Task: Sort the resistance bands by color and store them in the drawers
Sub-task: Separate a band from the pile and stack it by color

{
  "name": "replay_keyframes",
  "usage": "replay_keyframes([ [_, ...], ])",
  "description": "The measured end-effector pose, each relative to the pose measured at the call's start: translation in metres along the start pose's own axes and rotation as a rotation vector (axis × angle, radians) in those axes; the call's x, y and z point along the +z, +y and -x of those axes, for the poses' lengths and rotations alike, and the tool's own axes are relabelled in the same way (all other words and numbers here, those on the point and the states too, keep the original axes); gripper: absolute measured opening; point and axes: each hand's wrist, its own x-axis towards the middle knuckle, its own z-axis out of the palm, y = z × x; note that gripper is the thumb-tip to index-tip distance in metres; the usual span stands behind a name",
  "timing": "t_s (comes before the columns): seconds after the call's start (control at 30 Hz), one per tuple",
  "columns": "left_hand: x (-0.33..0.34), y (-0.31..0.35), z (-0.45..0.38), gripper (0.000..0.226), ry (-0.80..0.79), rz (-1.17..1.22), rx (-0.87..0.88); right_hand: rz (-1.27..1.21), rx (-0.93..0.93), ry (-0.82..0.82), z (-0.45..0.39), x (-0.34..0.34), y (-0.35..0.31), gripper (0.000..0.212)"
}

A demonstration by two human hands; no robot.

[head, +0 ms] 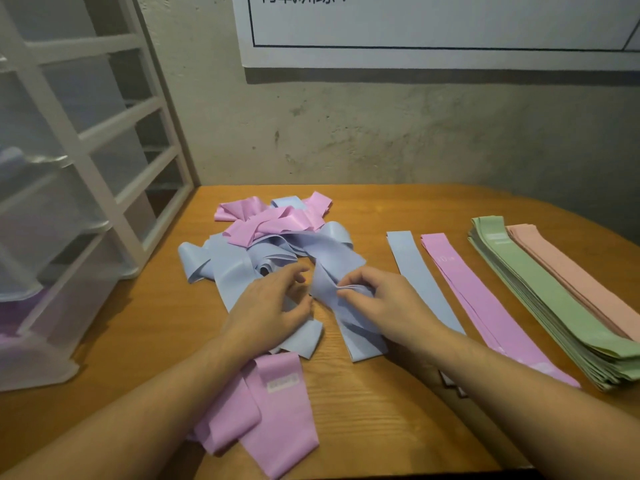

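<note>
A tangled heap of blue and pink resistance bands lies in the middle of the wooden table. My right hand pinches a folded blue band at the heap's near edge. My left hand rests on the blue bands beside it, fingers loosely curled; what it holds cannot be told. A loose pink band lies near my left forearm. Sorted to the right lie a flat blue band, a pink stack, a green stack and a peach stack.
A white-framed unit of translucent plastic drawers stands at the left of the table, with purple-looking bands showing through a lower drawer. A concrete wall with a white poster rises behind the table. The table's right edge curves away.
</note>
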Motion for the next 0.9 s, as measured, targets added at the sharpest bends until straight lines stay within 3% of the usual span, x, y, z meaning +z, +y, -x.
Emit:
replay_keyframes([
  [0.23,-0.007,0.003,-0.004,0.064,-0.081,0.142,0.020,-0.120,-0.107,-0.094,0.016,-0.019,-0.019,0.006],
  [0.37,-0.011,0.012,-0.008,0.065,-0.151,0.081,0.201,-0.191,-0.097,-0.078,0.023,-0.028,-0.019,0.005],
  [0.43,-0.010,0.017,-0.009,0.059,-0.165,0.069,0.235,-0.233,-0.079,-0.043,0.024,-0.032,-0.019,0.006],
  [0.57,-0.007,0.029,-0.013,0.025,-0.159,0.044,0.237,-0.353,-0.009,0.027,0.024,-0.042,-0.018,0.007],
  [0.63,-0.008,0.033,-0.014,0.027,-0.191,0.104,0.177,-0.383,0.022,0.039,0.025,-0.048,-0.017,0.008],
  [0.73,-0.013,0.040,-0.014,0.023,-0.258,0.406,-0.048,-0.392,0.055,0.140,0.027,-0.057,-0.014,0.009],
  [0.83,-0.023,0.049,-0.014,0.023,-0.197,0.652,-0.153,-0.389,0.127,0.245,0.030,-0.067,-0.006,0.011],
  [0.9,-0.030,0.055,-0.018,0.020,-0.153,0.710,-0.207,-0.390,0.194,0.218,0.032,-0.073,-0.001,0.013],
])
